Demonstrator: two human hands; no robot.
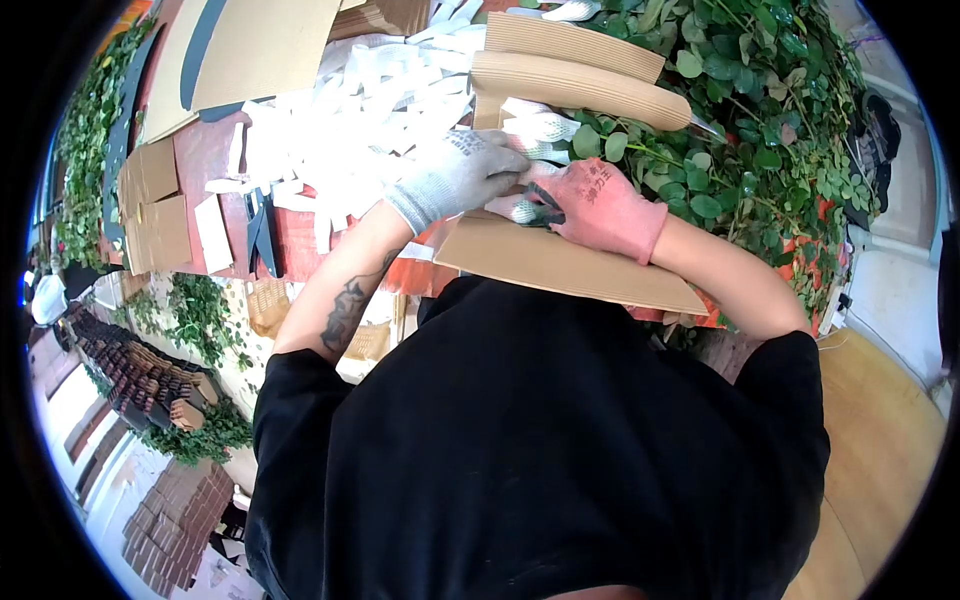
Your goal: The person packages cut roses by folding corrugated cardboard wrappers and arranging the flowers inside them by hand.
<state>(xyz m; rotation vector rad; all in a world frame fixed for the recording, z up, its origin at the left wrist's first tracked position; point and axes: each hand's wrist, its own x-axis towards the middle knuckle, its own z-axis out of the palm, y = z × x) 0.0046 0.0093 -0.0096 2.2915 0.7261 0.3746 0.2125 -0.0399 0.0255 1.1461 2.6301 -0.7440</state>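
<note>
My left hand, in a pale grey knit glove, reaches over the cardboard with its fingers bent together. Their tips meet my right hand, and what they pinch is hidden. In a pink glove with dark fingertips, my right hand is closed on a white-sleeved flower bud. Other white-sleeved buds lie just beyond the hands, in a row. Beneath is a sheet of brown corrugated cardboard, whose near edge comes close to my body. Its ribbed far part curls up behind the buds.
Leafy green stems cover the right side of the table. White paper strips are heaped at the left, beside a black strip and a red tabletop. Cardboard sheets lie at the far left.
</note>
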